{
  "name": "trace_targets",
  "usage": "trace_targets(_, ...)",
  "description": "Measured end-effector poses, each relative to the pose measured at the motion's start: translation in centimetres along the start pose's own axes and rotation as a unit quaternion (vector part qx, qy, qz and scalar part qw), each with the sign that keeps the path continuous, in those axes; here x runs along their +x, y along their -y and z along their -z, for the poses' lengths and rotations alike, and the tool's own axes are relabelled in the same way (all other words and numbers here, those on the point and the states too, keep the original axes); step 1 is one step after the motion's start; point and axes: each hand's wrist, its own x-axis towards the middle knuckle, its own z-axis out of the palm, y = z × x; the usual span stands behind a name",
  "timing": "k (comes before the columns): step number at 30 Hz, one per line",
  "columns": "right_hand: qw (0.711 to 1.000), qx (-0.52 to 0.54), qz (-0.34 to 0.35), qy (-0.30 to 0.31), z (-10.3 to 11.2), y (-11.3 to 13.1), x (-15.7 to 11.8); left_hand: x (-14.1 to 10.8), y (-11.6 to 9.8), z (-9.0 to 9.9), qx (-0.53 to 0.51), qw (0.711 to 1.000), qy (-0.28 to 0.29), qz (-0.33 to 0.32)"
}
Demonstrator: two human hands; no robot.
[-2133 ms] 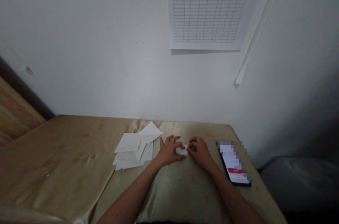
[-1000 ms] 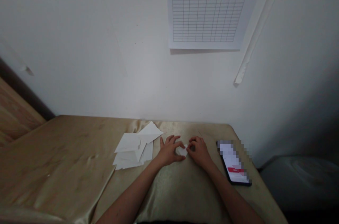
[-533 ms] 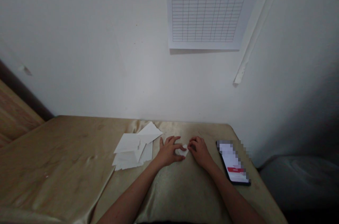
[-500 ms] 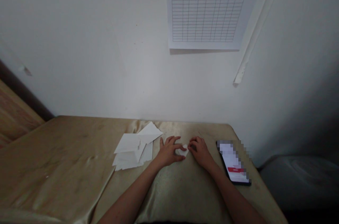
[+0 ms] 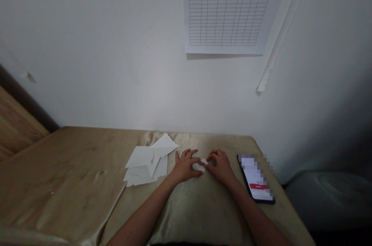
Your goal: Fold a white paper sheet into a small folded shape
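On the cloth-covered tabletop (image 5: pixel 197 207), a small white paper (image 5: pixel 199 167) lies between the hands; the left hand (image 5: pixel 182 170) arches its spread fingers over it; the right hand (image 5: pixel 221 165), slightly apart a moment ago, now brings its thumb to the left index fingertip, seemingly working one spot together; whether it pinches paper, I cannot tell.

The small piece (image 5: pixel 198 167) and sheets (image 5: pixel 141 156) are matt paper, the tablecloth (image 5: pixel 193 213) glossy cloth.

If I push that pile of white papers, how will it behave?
The pile of white papers would probably fan apart, since its sheets overlap at different angles. The glossy cloth beneath may let it slide; thin-looking edges suggest light sheets.
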Motion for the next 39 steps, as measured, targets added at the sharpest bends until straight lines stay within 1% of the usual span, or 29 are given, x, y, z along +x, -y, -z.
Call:
trace_targets(10, 1.000, 0.007, -0.026, -0.003, -0.26, -0.26, 0.84, -0.04, -0.21, 0.24, 0.007, 1.000, 0.012, 0.001)
trace_targets(15, 1.000, -0.006, -0.018, -0.006, -0.38, -0.58, 1.02, 0.00, -0.03, 0.09, 0.009, 1.000, 0.009, -0.001)
trace_targets(24, 1.000, -0.014, 0.012, -0.012, -0.42, -0.89, 0.62, -0.21, -0.12, -0.24, 0.014, 1.000, -0.018, -0.011)
trace_targets(30, 0.999, -0.011, 0.039, -0.010, -0.17, -0.77, 0.21, 0.03, 0.40, 0.08, 0.002, 1.000, -0.002, -0.009)
trace_targets(34, 0.999, -0.024, 0.039, -0.009, -0.04, -0.40, 0.10, 0.10, 0.40, 0.33, 0.003, 1.000, 0.003, -0.002)
trace_targets(39, 0.999, -0.039, 0.033, 0.001, -0.02, -0.09, 0.05, 0.13, 0.48, 0.08, -0.001, 1.000, -0.005, 0.000)
